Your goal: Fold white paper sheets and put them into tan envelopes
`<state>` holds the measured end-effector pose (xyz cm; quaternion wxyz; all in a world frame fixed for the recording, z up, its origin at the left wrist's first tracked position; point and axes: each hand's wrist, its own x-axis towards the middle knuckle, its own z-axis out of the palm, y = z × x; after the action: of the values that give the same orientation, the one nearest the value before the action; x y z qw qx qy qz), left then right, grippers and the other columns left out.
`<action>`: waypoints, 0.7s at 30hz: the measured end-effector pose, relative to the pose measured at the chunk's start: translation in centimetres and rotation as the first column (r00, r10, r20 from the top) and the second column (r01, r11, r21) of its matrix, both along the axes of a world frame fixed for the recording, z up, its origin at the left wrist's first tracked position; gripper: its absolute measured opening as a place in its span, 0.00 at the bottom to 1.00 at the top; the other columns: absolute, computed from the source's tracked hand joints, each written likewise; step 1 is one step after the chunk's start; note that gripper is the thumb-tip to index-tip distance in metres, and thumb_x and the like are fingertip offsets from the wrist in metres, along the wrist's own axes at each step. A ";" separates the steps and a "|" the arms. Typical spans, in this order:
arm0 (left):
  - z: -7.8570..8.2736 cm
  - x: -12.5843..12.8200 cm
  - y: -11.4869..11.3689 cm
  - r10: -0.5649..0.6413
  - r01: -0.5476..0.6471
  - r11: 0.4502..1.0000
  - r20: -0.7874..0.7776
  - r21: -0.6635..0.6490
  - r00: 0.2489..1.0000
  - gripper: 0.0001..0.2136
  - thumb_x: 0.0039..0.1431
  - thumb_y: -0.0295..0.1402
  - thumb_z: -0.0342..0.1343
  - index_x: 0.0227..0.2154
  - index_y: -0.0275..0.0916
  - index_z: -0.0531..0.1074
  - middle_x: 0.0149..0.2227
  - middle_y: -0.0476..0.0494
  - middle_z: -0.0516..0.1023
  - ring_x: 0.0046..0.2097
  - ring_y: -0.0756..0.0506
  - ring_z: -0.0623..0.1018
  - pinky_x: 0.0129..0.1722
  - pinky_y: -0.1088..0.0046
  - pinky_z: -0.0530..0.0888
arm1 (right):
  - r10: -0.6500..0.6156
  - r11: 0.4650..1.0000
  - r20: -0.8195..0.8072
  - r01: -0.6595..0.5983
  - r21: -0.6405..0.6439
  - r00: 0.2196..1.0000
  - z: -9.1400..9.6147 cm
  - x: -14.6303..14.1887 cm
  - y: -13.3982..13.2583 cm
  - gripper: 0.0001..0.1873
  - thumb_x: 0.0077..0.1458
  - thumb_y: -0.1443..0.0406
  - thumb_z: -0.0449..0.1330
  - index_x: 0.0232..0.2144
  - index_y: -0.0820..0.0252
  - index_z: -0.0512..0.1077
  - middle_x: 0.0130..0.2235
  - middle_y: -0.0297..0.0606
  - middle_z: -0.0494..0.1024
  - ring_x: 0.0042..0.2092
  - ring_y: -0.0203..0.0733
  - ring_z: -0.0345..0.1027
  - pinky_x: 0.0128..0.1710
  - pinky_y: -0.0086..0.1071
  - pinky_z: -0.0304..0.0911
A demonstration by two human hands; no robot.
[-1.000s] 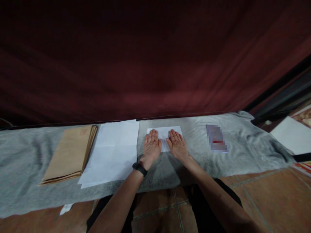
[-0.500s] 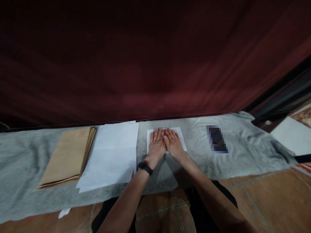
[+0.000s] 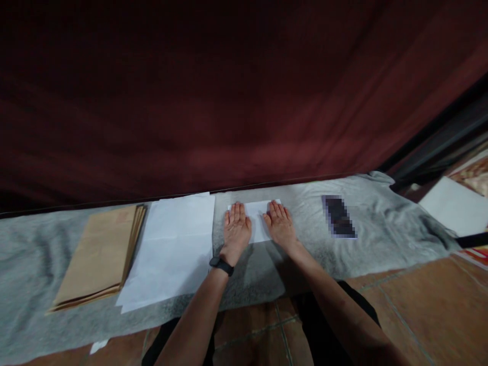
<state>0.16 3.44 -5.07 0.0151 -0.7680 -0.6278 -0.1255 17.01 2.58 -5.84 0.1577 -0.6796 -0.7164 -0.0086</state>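
A small white sheet of paper [image 3: 259, 223], probably folded, lies flat on the grey cloth [image 3: 312, 259] in front of me. My left hand [image 3: 237, 229] rests palm down on its left end, fingers stretched out. On the right end lies my right hand [image 3: 280, 223], also flat, with its fingers a little spread. The middle of the paper shows between the two hands. A dark band [image 3: 221, 265] circles my left wrist. Just left of that hand is a stack of large white sheets [image 3: 171, 244], with a crease across the top one.
Several brown paper envelopes [image 3: 99, 254] are piled at the left. A phone-like dark object [image 3: 339, 217], pixelated, lies to the right. Behind the cloth hangs a dark red curtain [image 3: 244, 127]. A white scrap [image 3: 99, 346] is on the tiled floor [image 3: 412, 305].
My hands were side by side over the middle of the small paper. They have slid apart, the left one leftward and the right one rightward, to its two ends.
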 end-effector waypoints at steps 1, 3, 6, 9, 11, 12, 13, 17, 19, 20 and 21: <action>0.1 0.0 0.0 0.016 -0.016 1.000 -0.004 -0.007 1.000 0.27 0.68 0.33 0.38 0.67 0.28 0.55 0.69 0.33 0.57 0.71 0.40 0.54 0.69 0.56 0.52 | -0.013 1.000 0.013 0.013 0.000 1.000 0.0 0.4 -0.1 0.32 0.71 0.55 0.41 0.66 0.72 0.59 0.67 0.52 0.60 0.68 0.54 0.54 0.67 0.47 0.48; 0.2 0.0 -0.1 0.049 -0.049 0.998 -0.017 -0.027 0.999 0.27 0.68 0.34 0.38 0.67 0.27 0.55 0.70 0.32 0.56 0.71 0.39 0.54 0.69 0.57 0.52 | -0.043 0.999 0.042 0.043 -0.002 0.998 0.0 1.2 -0.2 0.32 0.70 0.55 0.42 0.66 0.73 0.59 0.67 0.53 0.60 0.68 0.55 0.55 0.66 0.47 0.49; 0.3 0.0 -0.2 0.091 -0.093 0.994 -0.040 -0.052 0.995 0.27 0.69 0.35 0.37 0.67 0.26 0.54 0.70 0.32 0.55 0.71 0.40 0.54 0.70 0.58 0.50 | -0.088 0.996 0.087 0.089 -0.011 0.992 0.1 2.3 -0.5 0.32 0.70 0.56 0.43 0.66 0.75 0.59 0.67 0.55 0.60 0.67 0.56 0.54 0.66 0.47 0.48; 0.3 0.0 -0.4 0.117 -0.120 0.991 -0.043 -0.063 0.992 0.28 0.70 0.37 0.37 0.68 0.27 0.53 0.70 0.33 0.54 0.71 0.40 0.53 0.70 0.58 0.49 | -0.108 0.994 0.107 0.111 -0.019 0.988 0.1 3.3 -0.9 0.32 0.70 0.57 0.43 0.66 0.76 0.58 0.67 0.57 0.60 0.68 0.57 0.54 0.66 0.48 0.48; 0.2 0.0 -0.5 0.123 -0.125 0.991 -0.033 -0.056 0.992 0.28 0.70 0.37 0.37 0.68 0.28 0.53 0.70 0.34 0.55 0.71 0.41 0.53 0.70 0.59 0.50 | -0.111 0.993 0.104 0.114 -0.021 0.988 0.1 3.9 -1.1 0.32 0.70 0.57 0.43 0.66 0.76 0.58 0.67 0.56 0.60 0.68 0.57 0.53 0.66 0.48 0.47; 0.1 -0.1 -0.6 0.123 -0.125 0.991 -0.027 -0.049 0.992 0.28 0.70 0.37 0.37 0.68 0.28 0.53 0.70 0.33 0.55 0.71 0.41 0.53 0.70 0.58 0.50 | -0.112 0.993 0.102 0.115 -0.022 0.988 0.1 4.2 -1.2 0.32 0.70 0.58 0.42 0.66 0.75 0.58 0.67 0.56 0.60 0.68 0.57 0.53 0.66 0.49 0.47; 0.0 -0.2 -0.6 0.122 -0.122 0.992 -0.022 -0.041 0.992 0.28 0.70 0.37 0.37 0.68 0.27 0.53 0.70 0.33 0.55 0.71 0.40 0.53 0.70 0.58 0.51 | -0.115 0.993 0.101 0.118 -0.023 0.988 0.1 4.6 -1.4 0.31 0.70 0.58 0.42 0.66 0.76 0.58 0.67 0.56 0.60 0.68 0.57 0.52 0.66 0.49 0.47; -0.2 -0.7 -0.7 0.116 -0.116 0.993 0.003 0.004 0.993 0.28 0.70 0.37 0.37 0.67 0.25 0.55 0.69 0.31 0.57 0.71 0.39 0.54 0.70 0.57 0.52 | -0.125 0.991 0.093 0.128 -0.033 0.988 0.2 6.1 -1.8 0.31 0.70 0.59 0.43 0.66 0.77 0.57 0.68 0.57 0.58 0.69 0.58 0.50 0.67 0.50 0.46; 0.0 -0.8 -0.9 0.118 -0.119 0.992 0.015 0.039 0.993 0.28 0.70 0.36 0.37 0.67 0.24 0.54 0.69 0.29 0.56 0.71 0.38 0.54 0.70 0.55 0.52 | -0.121 0.992 0.078 0.123 -0.033 0.990 0.4 6.5 -1.8 0.31 0.69 0.60 0.43 0.66 0.78 0.57 0.68 0.58 0.56 0.69 0.58 0.49 0.67 0.50 0.45; 0.1 -0.7 -1.2 0.107 -0.108 0.992 0.021 0.058 0.994 0.28 0.70 0.36 0.38 0.67 0.23 0.54 0.69 0.28 0.55 0.71 0.37 0.53 0.70 0.54 0.52 | -0.114 0.993 0.063 0.116 -0.031 0.991 0.6 6.5 -1.9 0.31 0.69 0.60 0.43 0.66 0.78 0.56 0.69 0.57 0.55 0.70 0.58 0.48 0.67 0.50 0.45; 0.2 -0.5 -1.5 0.083 -0.085 0.994 0.027 0.074 0.996 0.28 0.70 0.36 0.38 0.67 0.23 0.53 0.70 0.28 0.54 0.72 0.37 0.52 0.70 0.53 0.51 | -0.100 0.994 0.043 0.102 -0.031 0.994 0.7 6.3 -1.9 0.31 0.69 0.60 0.43 0.66 0.77 0.56 0.69 0.57 0.55 0.70 0.57 0.47 0.67 0.49 0.45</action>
<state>-0.34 1.96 -4.83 0.0415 -0.7383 -0.6545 -0.1574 23.27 0.64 -5.16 0.1310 -0.7171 -0.6843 -0.0186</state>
